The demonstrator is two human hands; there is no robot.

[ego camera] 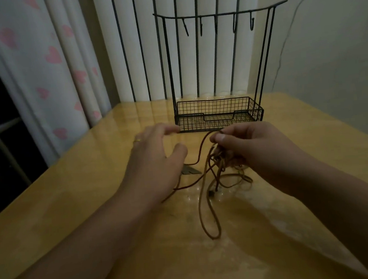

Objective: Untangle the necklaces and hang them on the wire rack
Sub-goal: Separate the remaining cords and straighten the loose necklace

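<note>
Brown necklaces (211, 214) hang knotted from pinching right hand (243, 144); left hand (155, 154) open, empty.

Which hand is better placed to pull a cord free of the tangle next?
Probably the left hand: it is open beside the cords, while the right hand already pinches the tangle.

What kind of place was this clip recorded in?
Probably a home, perhaps a bedroom: a glossy wooden table stands by white curtains with pink hearts, and a small wire rack sits on it for the tangled necklaces.
</note>
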